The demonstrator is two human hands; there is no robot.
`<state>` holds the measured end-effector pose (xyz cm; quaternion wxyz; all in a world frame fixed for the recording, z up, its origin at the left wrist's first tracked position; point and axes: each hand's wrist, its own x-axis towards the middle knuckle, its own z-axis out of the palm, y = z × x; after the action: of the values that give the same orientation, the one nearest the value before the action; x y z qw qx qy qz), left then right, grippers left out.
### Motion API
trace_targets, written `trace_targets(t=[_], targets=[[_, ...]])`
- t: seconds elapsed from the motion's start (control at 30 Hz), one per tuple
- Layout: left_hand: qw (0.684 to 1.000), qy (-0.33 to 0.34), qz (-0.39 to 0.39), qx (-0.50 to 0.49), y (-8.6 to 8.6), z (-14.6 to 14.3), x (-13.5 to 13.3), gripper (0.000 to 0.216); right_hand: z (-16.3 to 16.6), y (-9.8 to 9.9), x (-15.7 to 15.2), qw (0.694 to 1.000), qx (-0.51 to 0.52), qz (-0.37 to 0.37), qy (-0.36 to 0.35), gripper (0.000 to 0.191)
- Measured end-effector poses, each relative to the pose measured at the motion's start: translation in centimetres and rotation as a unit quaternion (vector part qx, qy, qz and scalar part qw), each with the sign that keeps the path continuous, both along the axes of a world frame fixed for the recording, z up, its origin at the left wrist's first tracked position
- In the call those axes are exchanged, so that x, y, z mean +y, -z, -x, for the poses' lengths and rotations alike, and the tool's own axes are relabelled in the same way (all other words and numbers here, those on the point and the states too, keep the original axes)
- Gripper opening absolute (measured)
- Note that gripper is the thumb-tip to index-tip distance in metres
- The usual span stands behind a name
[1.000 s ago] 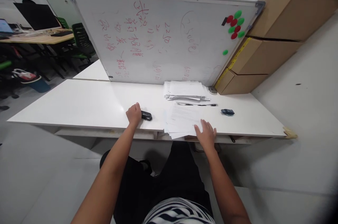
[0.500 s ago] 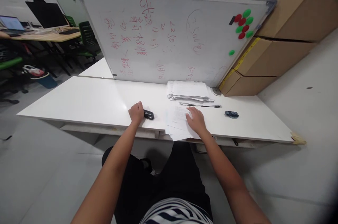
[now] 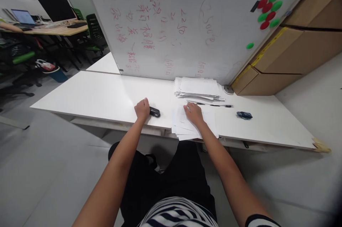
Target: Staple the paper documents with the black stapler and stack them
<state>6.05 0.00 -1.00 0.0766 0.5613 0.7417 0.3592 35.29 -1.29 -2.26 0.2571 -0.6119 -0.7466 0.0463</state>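
My left hand (image 3: 142,109) is curled round one end of a small black stapler (image 3: 155,112) lying on the white table (image 3: 101,95). To its right, my right hand (image 3: 193,113) rests palm down with fingers stretched on a loose sheaf of printed papers (image 3: 187,127) that overhangs the table's front edge. Just beyond my fingertips lies a thin black pen (image 3: 211,104), and behind it a thicker stack of papers (image 3: 199,88).
A whiteboard (image 3: 187,24) with red writing and red and green magnets (image 3: 267,11) leans at the table's back. Cardboard boxes (image 3: 299,52) stand at the right. A small dark blue object (image 3: 244,115) lies right of the pen. Desks with screens and chairs stand far left.
My right hand slid from the near right corner of the loose papers up and left towards the pen. My left hand stayed on the stapler. The view moved closer.
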Motion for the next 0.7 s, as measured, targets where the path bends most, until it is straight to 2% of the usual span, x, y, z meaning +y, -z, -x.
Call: trace_targets(t=[0.23,0.43,0.7], targets=[[1.0,-0.002,0.017,-0.001,-0.1,-0.1,0.1,0.054,-0.1,-0.2,0.2,0.999,0.011,0.035,-0.006,0.038],[1.0,-0.002,0.008,-0.009,0.0,0.0,0.2,0.052,-0.4,-1.5,-0.1,0.996,0.039,0.07,-0.036,0.049],[1.0,0.0,0.001,-0.012,0.1,0.0,0.3,0.051,-0.4,-2.4,-0.8,0.994,0.035,0.073,-0.071,0.044]])
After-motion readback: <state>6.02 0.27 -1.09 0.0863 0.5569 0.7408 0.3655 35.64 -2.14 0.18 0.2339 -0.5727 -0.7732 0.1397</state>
